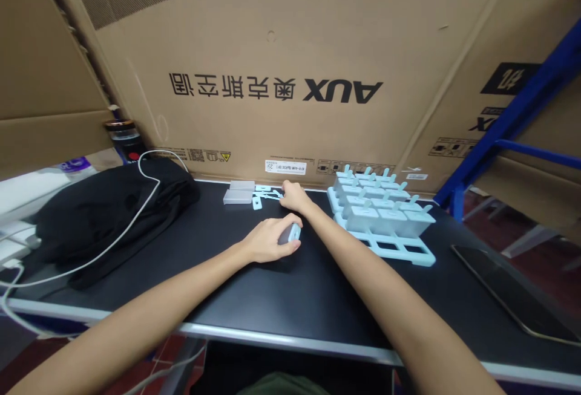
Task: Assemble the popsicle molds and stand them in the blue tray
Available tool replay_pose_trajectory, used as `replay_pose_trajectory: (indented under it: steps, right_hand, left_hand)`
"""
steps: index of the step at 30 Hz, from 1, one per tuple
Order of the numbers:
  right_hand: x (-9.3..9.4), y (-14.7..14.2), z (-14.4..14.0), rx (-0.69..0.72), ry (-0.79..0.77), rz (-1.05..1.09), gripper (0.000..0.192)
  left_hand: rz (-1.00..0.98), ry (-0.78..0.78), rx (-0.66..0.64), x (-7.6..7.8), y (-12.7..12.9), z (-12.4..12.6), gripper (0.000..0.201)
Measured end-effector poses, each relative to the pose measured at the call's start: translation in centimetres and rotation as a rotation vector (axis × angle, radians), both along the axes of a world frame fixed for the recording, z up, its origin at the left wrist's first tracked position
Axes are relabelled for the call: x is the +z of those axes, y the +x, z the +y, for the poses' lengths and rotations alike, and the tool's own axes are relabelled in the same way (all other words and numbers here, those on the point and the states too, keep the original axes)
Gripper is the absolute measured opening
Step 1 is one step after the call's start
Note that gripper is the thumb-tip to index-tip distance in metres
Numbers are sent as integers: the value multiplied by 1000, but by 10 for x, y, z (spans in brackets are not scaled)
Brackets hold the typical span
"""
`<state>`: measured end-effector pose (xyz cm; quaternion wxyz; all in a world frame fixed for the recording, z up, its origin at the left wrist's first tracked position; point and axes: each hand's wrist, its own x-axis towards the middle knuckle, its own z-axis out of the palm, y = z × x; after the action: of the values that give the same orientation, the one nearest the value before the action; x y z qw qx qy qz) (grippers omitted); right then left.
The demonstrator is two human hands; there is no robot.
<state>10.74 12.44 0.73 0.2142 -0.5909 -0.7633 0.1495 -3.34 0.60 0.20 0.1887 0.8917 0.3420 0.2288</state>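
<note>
Two cartons: large brown cardboard boxes (281,68) printed with black "AUX" lettering stand upside down along the far edge, walling off the back.
Table: long black table with a pale front edge (272,298) carries everything in view.
Garment: crumpled black cloth bundle (104,213) lies at the left, with a thin white cable (136,225) looping across it.
Mould tray: pale blue plastic ice-pop mould tray (385,225) sits to the right of the hands, most slots filled with capped moulds, the near row of slots empty.
Flat device: dark slim tablet-like slab (512,292) lies at the far right, near the front edge.
Loose parts: small pale blue plastic sticks and lids (265,194) lie scattered just beside a grey rectangular block (238,195) near the carton.
Left hand: left hand (267,241) rests low on the table, arm stretched forward, its grip closed around a small pale blue mould piece (293,235), which sits mid-table between the loose parts and the tray.
Right hand: right hand (295,196) reaches further out, palm down, fingertips touching the loose parts; whether its grip has closed on one I cannot tell.
Risk: the right forearm passes just beside the tray, so a sideways sweep could knock capped moulds over; the small parts could also skid away under pressing fingertips.
</note>
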Motion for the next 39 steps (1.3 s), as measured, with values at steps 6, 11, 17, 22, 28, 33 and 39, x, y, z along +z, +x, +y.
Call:
replay_pose_trajectory:
  steps: [6,11,17,22,28,33,39]
  right_hand:
    - [18,12,-8,-31,-49,-57,14]
    - [61,43,-45,-1,-10,89,10]
    - [97,58,-101,149,5,473,16]
    - [80,54,-110,333,16,375,13]
    - [64,54,-107,411,33,327,8]
    - [65,59,-113,382,47,209,9]
    - [60,67,-115,474,64,108,21]
  left_hand:
    - [-209,-132,2,-4,-4,8,60]
    - [-314,-230,-1,-4,-5,12,55]
    - [-392,-327,-14,-13,-5,18,53]
    - [-420,-358,-54,-21,-4,23,43]
    - [-370,-341,-76,-17,-4,21,30]
    - [-348,-336,-50,-17,-3,20,34]
    - [-341,-325,-51,-19,-2,19,34]
